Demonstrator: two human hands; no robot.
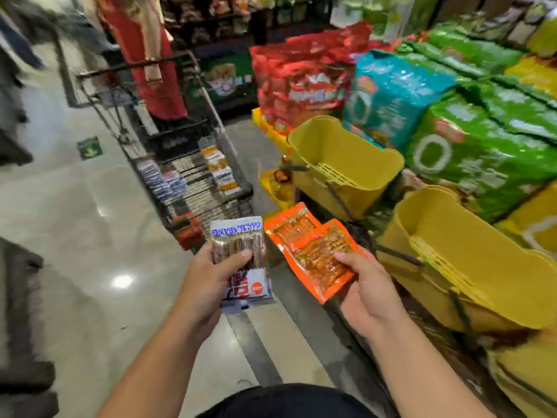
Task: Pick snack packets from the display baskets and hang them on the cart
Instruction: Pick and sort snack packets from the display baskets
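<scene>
Shiny plastic, slick and crinkly, in both hands. Gripped one flat white and blue packet (241,260) in the left hand (208,279), fingers curled round its middle. Pinched two flat orange packets (313,251) in the right hand (367,294), thumb on top, fanned out loosely. Could easily have dropped one, so smooth and held only near the bottom edge. Might have fumbled the hanging too, with both hands full. Just right of the right hand, hard yellow baskets (470,267), ribbed inside. Ahead of the left hand, thin black wire cart (187,176) with rows of packets on it.
</scene>
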